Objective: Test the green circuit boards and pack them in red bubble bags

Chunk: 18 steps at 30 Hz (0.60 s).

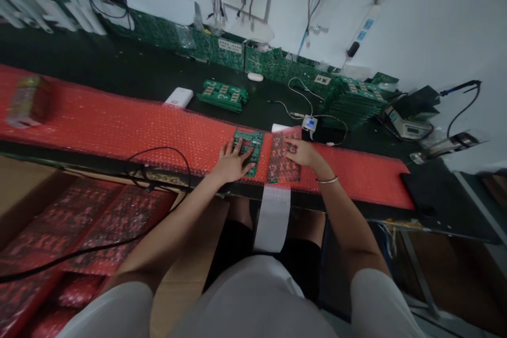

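Observation:
My left hand (pixel 233 162) lies with spread fingers on a green circuit board (pixel 256 141), which rests on a long strip of red bubble wrap (pixel 170 129). Just to the right is a second circuit board (pixel 279 163), covered by a layer of red bubble wrap. My right hand (pixel 301 153) rests on that covered board, its index finger and thumb apart and pointing left. A white strip (pixel 273 216) hangs over the table's front edge below the covered board.
Green circuit boards are stacked behind (pixel 224 95) and at right (pixel 352 100). Nearby are a white box (pixel 179 97), a small cabled device (pixel 309 123) and a clear-wrapped block (pixel 29 100). A box of wrapped boards (pixel 119 222) sits lower left, with a black cable (pixel 91 250) across it.

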{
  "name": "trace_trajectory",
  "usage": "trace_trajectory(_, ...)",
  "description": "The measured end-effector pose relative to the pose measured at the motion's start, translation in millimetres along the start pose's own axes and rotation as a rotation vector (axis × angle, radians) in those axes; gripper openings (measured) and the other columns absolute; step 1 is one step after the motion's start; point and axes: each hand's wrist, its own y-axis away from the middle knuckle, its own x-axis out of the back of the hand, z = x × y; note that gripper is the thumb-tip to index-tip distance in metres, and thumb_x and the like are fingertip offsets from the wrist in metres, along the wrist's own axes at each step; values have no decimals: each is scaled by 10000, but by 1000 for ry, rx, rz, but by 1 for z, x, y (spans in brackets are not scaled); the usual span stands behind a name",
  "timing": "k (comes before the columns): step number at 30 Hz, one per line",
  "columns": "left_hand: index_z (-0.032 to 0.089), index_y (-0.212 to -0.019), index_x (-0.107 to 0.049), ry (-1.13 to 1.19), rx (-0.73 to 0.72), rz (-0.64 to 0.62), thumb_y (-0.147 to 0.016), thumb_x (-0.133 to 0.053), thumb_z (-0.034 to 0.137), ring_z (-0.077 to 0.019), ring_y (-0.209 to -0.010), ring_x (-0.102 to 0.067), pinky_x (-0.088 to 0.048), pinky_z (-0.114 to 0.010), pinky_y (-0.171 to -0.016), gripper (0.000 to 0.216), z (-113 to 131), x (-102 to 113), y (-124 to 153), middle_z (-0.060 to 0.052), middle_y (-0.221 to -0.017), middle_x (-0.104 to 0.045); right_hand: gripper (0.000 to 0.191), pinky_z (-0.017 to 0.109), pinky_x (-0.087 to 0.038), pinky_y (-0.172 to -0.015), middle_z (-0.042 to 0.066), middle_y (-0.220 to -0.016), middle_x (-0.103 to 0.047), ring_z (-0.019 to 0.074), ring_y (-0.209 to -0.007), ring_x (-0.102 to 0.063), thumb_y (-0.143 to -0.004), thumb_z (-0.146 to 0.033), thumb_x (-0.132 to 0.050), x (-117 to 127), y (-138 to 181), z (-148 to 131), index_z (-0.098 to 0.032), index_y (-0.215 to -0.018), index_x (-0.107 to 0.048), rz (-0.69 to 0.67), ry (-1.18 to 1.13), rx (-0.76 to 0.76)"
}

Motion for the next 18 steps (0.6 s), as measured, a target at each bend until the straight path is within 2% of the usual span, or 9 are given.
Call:
trace_trajectory(5,285,-1524,-487,30,-32,24,-975,-526,539,-452,-1550,-168,-239,-629,-1203,606,19,-10,0,-134,-1682,-260,534,341,-528,-946,126,-1129,-774,270,-1057,-729,-911,-294,-619,11,-5,-29,-137,-1421,-600,-57,272,25)
trace_trajectory(10,263,-1489,-529,112,-53,45,-954,-580,520,-468,-1536,-200,-284,-646,-1178,596,20,-15,-8,-162,-1661,-298,354,385,-531,-931,167,-1168,-754,330,-1121,-703,-927,-308,-573,16,-13,-60,-123,-1181,-736,-86,433,78)
trace_trajectory(12,223,-1468,-540,219,-41,99,-983,-533,474,-411,-1522,-280,-306,-594,-1193,547,13,-15,-13,-180,-1618,-362,356,399,-537,-921,191,-1172,-745,351,-1134,-695,-943,-358,-562,18,-17,-76,-111,-1122,-746,-121,424,64)
trace_trajectory(14,166,-1432,-538,381,26,204,-1014,-456,415,-323,-1444,-435,-370,-501,-1181,493,2,-14,-19,-195,-1517,-471,479,388,-555,-878,199,-1168,-740,335,-1053,-725,-936,-451,-591,18,-23,-94,-102,-1254,-675,-140,334,42)
trace_trajectory(16,138,-1342,-560,540,119,298,-1027,-397,377,-265,-1296,-572,-446,-437,-1122,428,-12,-9,-24,-180,-1353,-597,673,351,-571,-801,164,-1137,-752,277,-897,-753,-915,-508,-626,9,-29,-113,-125,-1453,-498,-140,178,46)
trace_trajectory(18,155,-1241,-578,666,172,321,-1035,-344,367,-239,-1155,-644,-501,-412,-1049,376,-25,-2,-24,-134,-1189,-683,698,325,-570,-779,122,-1108,-763,244,-847,-751,-916,-481,-631,-7,-37,-129,-163,-1500,-421,-117,81,86)
